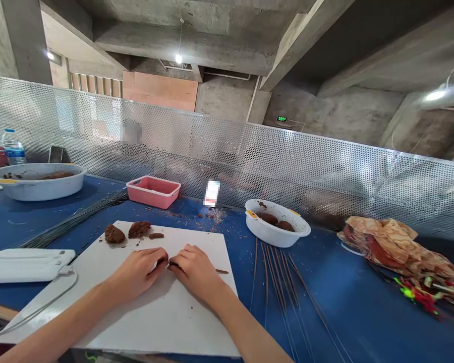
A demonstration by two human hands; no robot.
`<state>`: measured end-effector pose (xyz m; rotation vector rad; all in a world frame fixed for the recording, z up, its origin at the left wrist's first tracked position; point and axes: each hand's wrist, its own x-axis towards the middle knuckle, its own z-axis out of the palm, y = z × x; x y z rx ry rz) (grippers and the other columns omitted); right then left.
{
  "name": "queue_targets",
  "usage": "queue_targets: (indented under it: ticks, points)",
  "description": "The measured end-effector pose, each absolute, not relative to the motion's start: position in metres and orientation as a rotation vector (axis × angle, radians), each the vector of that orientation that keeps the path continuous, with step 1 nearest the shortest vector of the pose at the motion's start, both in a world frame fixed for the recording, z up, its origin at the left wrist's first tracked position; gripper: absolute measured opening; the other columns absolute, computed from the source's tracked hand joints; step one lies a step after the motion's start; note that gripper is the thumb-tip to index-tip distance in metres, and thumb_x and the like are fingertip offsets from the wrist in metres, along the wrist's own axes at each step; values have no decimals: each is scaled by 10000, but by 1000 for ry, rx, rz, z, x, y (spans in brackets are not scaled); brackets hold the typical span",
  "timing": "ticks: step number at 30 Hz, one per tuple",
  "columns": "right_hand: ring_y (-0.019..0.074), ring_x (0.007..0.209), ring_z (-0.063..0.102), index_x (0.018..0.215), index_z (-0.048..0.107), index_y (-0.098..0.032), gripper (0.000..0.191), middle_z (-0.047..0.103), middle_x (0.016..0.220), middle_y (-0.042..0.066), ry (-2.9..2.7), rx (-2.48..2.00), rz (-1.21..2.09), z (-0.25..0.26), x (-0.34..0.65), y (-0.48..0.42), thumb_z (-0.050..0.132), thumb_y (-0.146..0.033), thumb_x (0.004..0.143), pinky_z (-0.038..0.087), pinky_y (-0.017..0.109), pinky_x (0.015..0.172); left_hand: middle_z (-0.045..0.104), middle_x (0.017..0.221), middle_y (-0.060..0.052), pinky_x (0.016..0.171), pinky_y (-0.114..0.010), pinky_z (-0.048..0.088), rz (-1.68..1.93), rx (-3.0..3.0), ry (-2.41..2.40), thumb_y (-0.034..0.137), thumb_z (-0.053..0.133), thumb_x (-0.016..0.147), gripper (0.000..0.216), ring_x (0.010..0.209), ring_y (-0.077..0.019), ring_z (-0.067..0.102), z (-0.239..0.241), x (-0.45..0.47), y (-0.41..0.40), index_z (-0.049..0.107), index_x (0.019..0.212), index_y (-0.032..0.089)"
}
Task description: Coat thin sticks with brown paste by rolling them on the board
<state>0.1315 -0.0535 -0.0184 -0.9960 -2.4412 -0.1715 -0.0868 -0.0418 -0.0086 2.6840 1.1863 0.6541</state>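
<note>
Now the left hand (139, 272) and right hand (196, 269) are clamping fingers on a thin brown clay strip (175, 265) over the white board (174, 322).

One left hand (138, 272) and one right hand (196, 272) show above one white rectangular plastic board (159, 327) bearing two rounded brown lumps (114, 234). One white plastic bowl (276, 237) holds two more rounded brown lumps (285, 226) (only those two show). One pink rectangular plastic tray (153, 191), one wide pale blue plastic basin (38, 190) and one clear water bottle (14, 147) stand on the one blue bench (344, 302).
</note>
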Motion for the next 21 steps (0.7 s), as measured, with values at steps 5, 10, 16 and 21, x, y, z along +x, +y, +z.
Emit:
queue_targets:
  ticks: [5, 10, 16, 21]
  points:
    - [209, 920, 626, 1004, 740, -185, 207, 752, 903, 43, -2479, -1031, -182, -15, 131, -56, 555, -264, 1055, 442, 343, 823, 723, 878, -10, 698, -303, 374, 643, 2697, 1188, 305, 385, 1058, 274, 791, -191, 661, -11, -87, -41, 607, 915, 232]
    - [211, 969, 633, 1139, 735, -209, 232, 775, 962, 39, -2398, -1084, -67, -14, 132, -57, 538, -310, 1067, 438, 339, 826, 724, 884, -2, 696, -301, 376, 633, 2660, 1227, 299, 400, 1049, 257, 789, -189, 664, -11, -87, -39, 609, 913, 237]
    - [209, 974, 635, 1044, 744, -198, 98, 778, 967, 30, -2394, -1040, -35, -22, 130, -52, 699, -227, 962, 453, 321, 858, 717, 877, -3, 698, -298, 379, 624, 2667, 1181, 291, 397, 1049, 256, 784, -183, 654, -8, -87, -42, 607, 911, 239]
    - [205, 946, 631, 986, 737, -200, 112, 772, 924, 28, -2456, -1025, -105, -21, 129, -53, 641, -252, 1009, 448, 332, 828, 719, 847, 0, 680, -297, 379, 645, 2686, 1164, 265, 419, 1030, 246, 755, -178, 649, -9, -87, -43, 614, 883, 236]
